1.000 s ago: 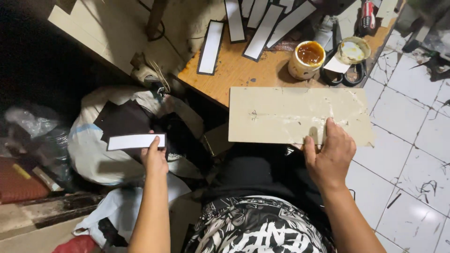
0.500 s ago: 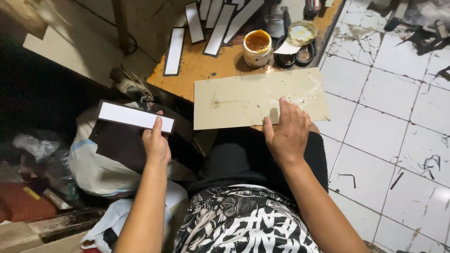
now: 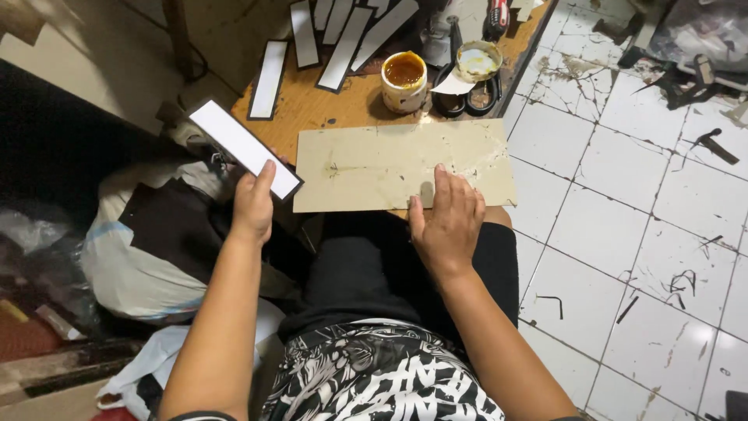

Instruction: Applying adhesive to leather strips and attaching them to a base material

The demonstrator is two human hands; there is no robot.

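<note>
Since the earlier frame the left hand (image 3: 253, 204) has lifted the long white strip with a dark border (image 3: 244, 148) up off the heap of dark scraps at the near left and swung it toward the low wooden worktop (image 3: 327, 109); it now hangs slantwise over the worktop's left corner, just left of the beige rectangular board (image 3: 366, 164). Grip of the left hand: thumb on top, fingers under, pinching the strip's near end, so most of its length stays free and flat, white face up. Right hand (image 3: 446, 222) lies spread, palm down, fingers splayed on the board's near edge, prob. to steady it, as the board overhangs the worktop toward the lap; it clasps nothing. Far side of the board: an open pot of amber glue (image 3: 404, 80), a smaller tub (image 3: 478, 61) and black-handled scissors (image 3: 471, 95), all within reach; more white strips (image 3: 269, 68) lie fanned at the far left, apart from each other. White sack of dark scraps (image 3: 148, 242) sits on the floor at left, near the knee.
</note>
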